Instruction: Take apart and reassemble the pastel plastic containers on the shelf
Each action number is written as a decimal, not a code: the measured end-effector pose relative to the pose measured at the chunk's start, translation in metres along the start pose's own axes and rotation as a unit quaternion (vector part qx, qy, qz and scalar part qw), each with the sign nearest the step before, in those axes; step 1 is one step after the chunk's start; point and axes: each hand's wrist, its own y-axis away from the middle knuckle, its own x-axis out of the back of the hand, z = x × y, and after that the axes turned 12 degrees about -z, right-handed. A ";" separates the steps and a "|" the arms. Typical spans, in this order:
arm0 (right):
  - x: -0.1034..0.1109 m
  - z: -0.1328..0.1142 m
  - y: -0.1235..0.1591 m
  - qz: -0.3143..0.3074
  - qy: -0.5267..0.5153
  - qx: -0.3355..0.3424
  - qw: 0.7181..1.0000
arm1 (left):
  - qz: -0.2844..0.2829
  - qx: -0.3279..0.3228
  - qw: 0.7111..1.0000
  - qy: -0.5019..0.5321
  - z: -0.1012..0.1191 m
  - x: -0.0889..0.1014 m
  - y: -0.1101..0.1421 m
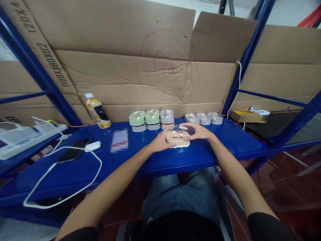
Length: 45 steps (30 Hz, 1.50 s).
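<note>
A small pale pink box (177, 136) with a clear lid (185, 129) sits near the front of the blue shelf, between my two hands. My left hand (162, 140) grips its left side, fingers curled round the edge. My right hand (200, 131) is closed on the lid's right side. Whether the lid is fully seated I cannot tell. Behind my hands stand stacked boxes with green lids (137, 117) and one with a grey lid (167, 115). Right of them, 3 low pale boxes (203, 118) form a row.
A yellow drink bottle (98, 111) leans at the back left. A phone (74, 150) with a looping white cable (100, 170) lies on the left, near a power strip (32, 140). Cardboard (112, 73) walls the back. Blue posts (247, 63) frame the shelf. An open carton (247, 116) lies right.
</note>
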 end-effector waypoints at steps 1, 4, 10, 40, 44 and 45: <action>-0.003 -0.002 -0.002 -0.006 0.019 0.000 1.000 | -0.001 0.006 1.000 0.013 0.000 0.000 -0.001; -0.012 -0.007 -0.008 -0.012 0.060 0.008 0.998 | -0.002 0.013 0.999 0.032 0.001 -0.001 -0.002; -0.021 -0.015 -0.015 -0.023 0.090 0.015 0.996 | -0.009 0.019 0.999 0.030 0.002 -0.005 -0.002; -0.049 -0.053 0.066 0.000 0.360 -0.191 0.913 | 0.028 0.025 0.997 -0.070 -0.024 -0.008 -0.001; -0.041 -0.047 0.036 0.003 0.426 -0.267 0.865 | 0.040 0.032 0.996 -0.068 -0.022 -0.008 -0.003; -0.038 -0.042 0.023 0.007 0.430 -0.278 0.859 | 0.044 0.034 0.996 -0.068 -0.022 -0.008 -0.003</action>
